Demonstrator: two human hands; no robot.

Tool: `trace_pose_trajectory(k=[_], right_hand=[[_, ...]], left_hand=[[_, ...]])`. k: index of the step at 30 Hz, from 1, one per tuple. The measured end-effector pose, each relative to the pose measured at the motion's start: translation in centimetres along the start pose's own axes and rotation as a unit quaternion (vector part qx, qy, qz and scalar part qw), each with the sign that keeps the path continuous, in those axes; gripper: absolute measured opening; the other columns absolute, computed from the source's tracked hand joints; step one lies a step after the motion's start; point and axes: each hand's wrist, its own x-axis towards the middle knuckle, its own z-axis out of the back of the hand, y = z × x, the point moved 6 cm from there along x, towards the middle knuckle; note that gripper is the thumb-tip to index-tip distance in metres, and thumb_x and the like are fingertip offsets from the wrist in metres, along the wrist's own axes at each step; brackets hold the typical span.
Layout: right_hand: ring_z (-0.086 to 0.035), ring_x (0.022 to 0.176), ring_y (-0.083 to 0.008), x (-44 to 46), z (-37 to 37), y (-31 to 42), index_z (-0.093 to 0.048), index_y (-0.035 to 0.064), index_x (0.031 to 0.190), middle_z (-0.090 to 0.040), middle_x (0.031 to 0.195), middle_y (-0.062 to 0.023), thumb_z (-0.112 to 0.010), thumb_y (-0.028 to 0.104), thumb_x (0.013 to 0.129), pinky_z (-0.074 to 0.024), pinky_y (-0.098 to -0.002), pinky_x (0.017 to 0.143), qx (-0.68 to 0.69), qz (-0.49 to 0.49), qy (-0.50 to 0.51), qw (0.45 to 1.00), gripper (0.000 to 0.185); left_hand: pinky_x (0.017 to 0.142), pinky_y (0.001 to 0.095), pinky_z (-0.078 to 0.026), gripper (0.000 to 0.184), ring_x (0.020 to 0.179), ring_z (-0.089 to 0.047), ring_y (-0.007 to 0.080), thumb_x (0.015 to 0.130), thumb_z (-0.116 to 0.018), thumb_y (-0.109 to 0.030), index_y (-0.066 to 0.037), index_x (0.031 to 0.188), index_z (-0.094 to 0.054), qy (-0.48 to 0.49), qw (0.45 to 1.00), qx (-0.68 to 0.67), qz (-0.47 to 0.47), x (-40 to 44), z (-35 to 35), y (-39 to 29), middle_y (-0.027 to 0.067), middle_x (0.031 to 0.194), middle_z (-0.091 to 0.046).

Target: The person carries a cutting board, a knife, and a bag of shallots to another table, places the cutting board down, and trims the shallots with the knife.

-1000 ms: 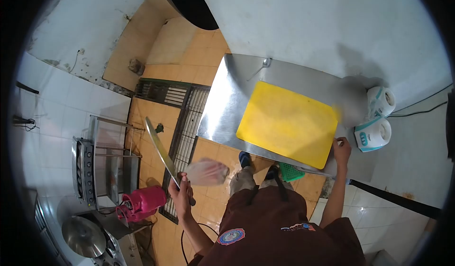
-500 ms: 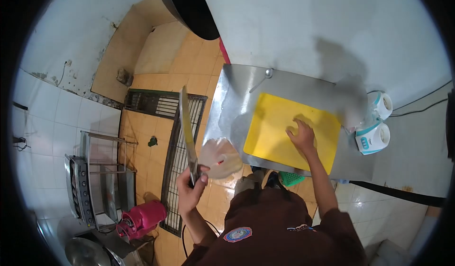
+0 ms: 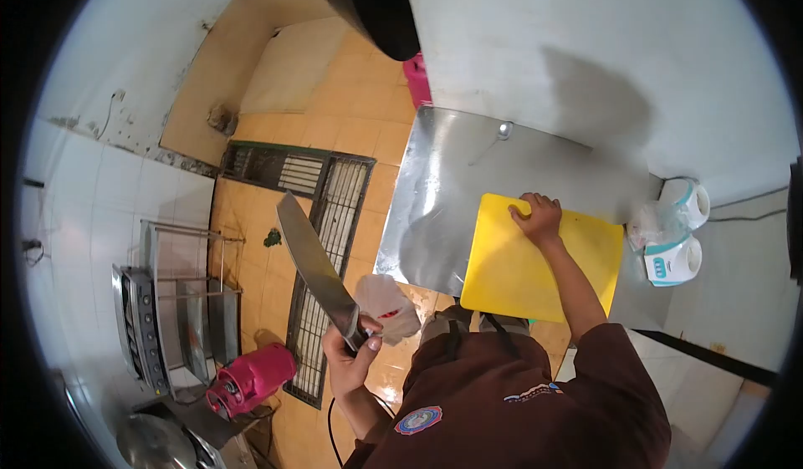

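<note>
My left hand [image 3: 350, 354] is closed round the dark handle of a large knife [image 3: 316, 264], raised left of the table with its broad blade pointing up and away. Beside that hand is a cloudy plastic bag [image 3: 386, 306] with a red mark; I cannot tell what holds it up. My right hand [image 3: 538, 218] grips the far edge of a yellow cutting board [image 3: 523, 272], thumb on top and fingertips over the edge. The board's near side reaches past the front edge of the steel table [image 3: 443, 185].
A spoon or small ladle [image 3: 504, 129] lies at the table's back. Two white-and-teal appliances [image 3: 669, 260] and clear plastic stand at the right. On the left are a pink gas cylinder [image 3: 255, 377], a stove [image 3: 138, 323] and a floor grate [image 3: 335, 210].
My right hand has moved from above the board to its far edge and closed on it. The board has shifted toward me. The knife blade now tilts further left, its flat side showing.
</note>
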Motion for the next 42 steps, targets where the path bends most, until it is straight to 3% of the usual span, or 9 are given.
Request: trace_pose_trajectory(k=[5, 9, 15, 20, 27, 32, 34, 39, 42], right_hand=[[-0.063, 0.066, -0.0254, -0.5, 1.2, 0.8, -0.064, 0.0139, 0.084, -0.066, 0.075, -0.0034, -0.079, 0.038, 0.075, -0.0445, -0.0398, 0.067, -0.001, 0.041, -0.068, 0.997, 0.029], [-0.064, 0.079, -0.0262, -1.6, 2.5, 1.1, -0.066, 0.0128, 0.103, -0.066, 0.086, -0.006, -0.078, 0.039, 0.077, -0.0454, -0.0414, 0.071, 0.028, 0.003, -0.059, 0.998, 0.038], [-0.062, 0.092, -0.0317, -11.5, 7.2, 2.2, -0.066, 0.009, 0.111, -0.065, 0.098, -0.0118, -0.075, 0.036, 0.082, -0.0469, -0.0442, 0.081, 0.061, -0.066, -0.018, 0.996, 0.04], [-0.06, 0.092, -0.0363, -17.8, 12.1, -0.1, -0.063, 0.0037, 0.112, -0.062, 0.096, -0.0178, -0.058, 0.007, 0.086, -0.0472, -0.0466, 0.08, 0.127, -0.161, 0.063, 0.977, 0.026], [-0.063, 0.087, -0.0377, -22.9, 14.9, -7.7, -0.062, 0.0015, 0.11, -0.063, 0.092, -0.0213, -0.046, -0.003, 0.085, -0.0503, -0.0466, 0.078, 0.246, -0.311, 0.055, 0.916, 0.03], [-0.063, 0.078, -0.0334, -24.2, 14.3, -9.6, -0.06, -0.0012, 0.111, -0.063, 0.086, -0.0185, -0.043, -0.004, 0.089, -0.0496, -0.0401, 0.073, 0.305, -0.305, -0.002, 0.902, 0.028], [-0.062, 0.077, -0.0327, -23.1, 14.4, -9.8, -0.06, -0.002, 0.111, -0.062, 0.084, -0.0179, -0.043, -0.003, 0.09, -0.049, -0.039, 0.072, 0.338, -0.288, -0.002, 0.896, 0.027], [-0.062, 0.076, -0.0324, -21.0, 14.3, -11.7, -0.059, -0.0032, 0.111, -0.062, 0.084, -0.0184, -0.043, -0.003, 0.092, -0.0492, -0.0384, 0.072, 0.369, -0.238, -0.024, 0.898, 0.025], [-0.062, 0.077, -0.0322, -19.7, 14.2, -12.7, -0.058, -0.0022, 0.112, -0.062, 0.084, -0.0183, -0.042, -0.002, 0.093, -0.0493, -0.0384, 0.073, 0.373, -0.209, -0.009, 0.904, 0.025]], left_hand=[[0.059, 0.0218, -0.037, 0.02, 0.064, -0.049, 0.0057, 0.085, -0.073, -0.013, -0.001, 0.097, -0.063, 0.029, 0.999, 0.025, 0.029, 4.1, -3.0, -1.2, 0.0005, 0.079, -0.058], [0.059, 0.0212, -0.034, 0.021, 0.065, -0.045, 0.0034, 0.087, -0.072, -0.014, -0.002, 0.101, -0.061, 0.079, 0.997, 0.019, 0.006, 6.8, -6.8, -3.7, -0.0006, 0.081, -0.058], [0.059, 0.0211, -0.035, 0.022, 0.064, -0.04, 0.002, 0.087, -0.07, -0.01, -0.001, 0.106, -0.061, 0.189, 0.982, -0.024, -0.004, 9.3, -15.0, -5.7, 0.0086, 0.112, -0.067], [0.062, 0.021, -0.038, 0.019, 0.069, -0.047, 0.0033, 0.089, -0.067, -0.009, -0.001, 0.105, -0.06, 0.296, 0.953, -0.036, -0.042, 11.6, -24.4, -6.9, 0.0101, 0.124, -0.064], [0.052, 0.0233, -0.038, 0.015, 0.064, -0.051, 0.0047, 0.091, -0.064, -0.009, -0.003, 0.104, -0.06, 0.278, 0.958, 0.032, -0.056, 14.7, -35.7, -3.4, 0.0086, 0.126, -0.065], [0.056, 0.0238, -0.041, 0.012, 0.071, -0.054, 0.0068, 0.093, -0.059, -0.006, -0.003, 0.104, -0.06, 0.315, 0.948, 0.027, -0.019, 15.1, -40.7, -0.2, 0.0061, 0.126, -0.066], [0.067, 0.0255, -0.044, 0.012, 0.08, -0.057, 0.0092, 0.093, -0.057, -0.004, -0.003, 0.105, -0.06, 0.332, 0.933, 0.045, -0.135, 16.7, -43.1, 2.4, 0.0061, 0.126, -0.066], [0.073, 0.0281, -0.05, 0.017, 0.087, -0.06, 0.0102, 0.093, -0.054, -0.001, -0.003, 0.109, -0.059, 0.384, 0.91, 0.067, -0.142, 17.4, -46.9, 4.4, 0.0064, 0.142, -0.058], [0.068, 0.0345, -0.049, 0.014, 0.075, -0.062, 0.0157, 0.094, -0.057, -0.005, -0.001, 0.107, -0.061, 0.35, 0.902, 0.171, -0.186, 18.2, -47.4, 4.9, 0.0098, 0.117, -0.071]])
